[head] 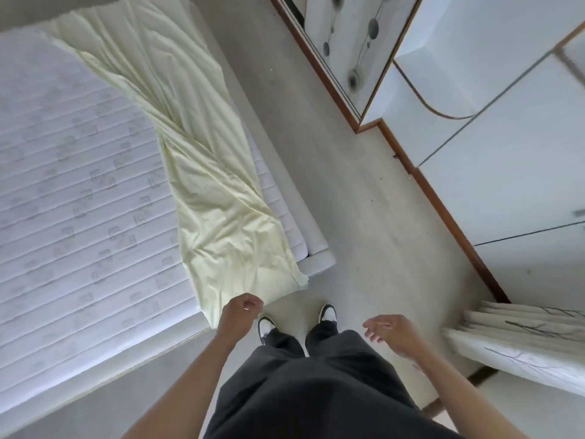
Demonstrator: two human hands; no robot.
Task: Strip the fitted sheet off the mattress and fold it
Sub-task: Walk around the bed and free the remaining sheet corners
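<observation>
Pale yellow fitted sheet (202,172), thin and soft, lying as a long, roughly folded band with diagonal creases along the right-hand side of the mattress (72,191), its near end hanging just over the foot edge. The stripping appears complete, since the quilted white mattress top, stitched in parallel rows with a faint printed pattern, is bare across most of its width; the folding looks begun only lengthwise, and the band remains to be squared and shortened. The left hand (242,312), fingers curled, meets the near end of the sheet at the corner of the bed; whether it actually pinches the cloth cannot be told. The right hand (391,332) hangs free with loosely spread fingers, holding nothing. Beyond lie a pale, matt floor (357,191), smooth white wardrobe doors (493,172) trimmed in brown wood, and a pleated curtain (519,331).
</observation>
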